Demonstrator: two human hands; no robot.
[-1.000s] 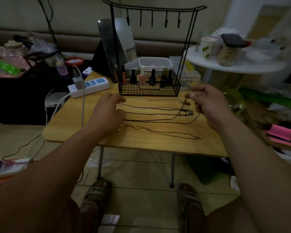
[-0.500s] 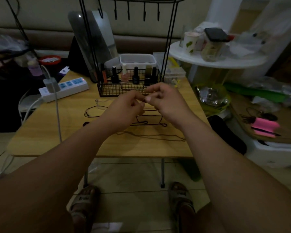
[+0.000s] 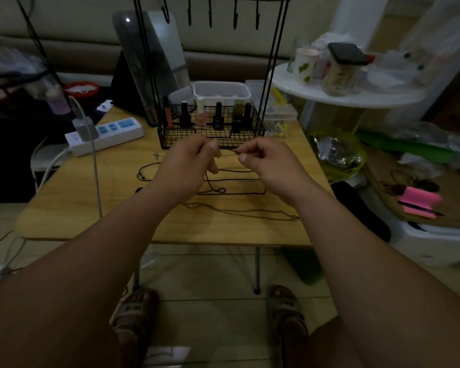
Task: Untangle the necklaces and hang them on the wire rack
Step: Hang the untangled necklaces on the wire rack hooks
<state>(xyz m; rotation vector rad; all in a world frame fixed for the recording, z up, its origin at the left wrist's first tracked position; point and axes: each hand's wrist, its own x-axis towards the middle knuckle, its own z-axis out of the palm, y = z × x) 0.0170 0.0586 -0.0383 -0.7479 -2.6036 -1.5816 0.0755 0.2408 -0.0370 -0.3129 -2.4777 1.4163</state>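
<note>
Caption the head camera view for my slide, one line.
Left hand and right hand pinch a dark necklace cord above the table, wire rack hooks empty.

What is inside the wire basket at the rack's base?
Small bottles stand upright along the wire basket's back. The left hand and right hand hide part of its lower front.

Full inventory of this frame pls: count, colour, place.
table: 1, light wood, centre
wire rack: 1, black, table's far edge, hooks bare
polish bottles: about six, mixed, rack basket
cord necklaces: several, black, under hands
chain necklace: 1, brownish, near front edge
held strand: 1, dark, between hands
power strip: 1, white, table left
mirror: 1, grey, behind rack
round shelf: 1, white, right
sandalled feet: 2, floor
left hand, right hand: pinch grip on held strand
</note>
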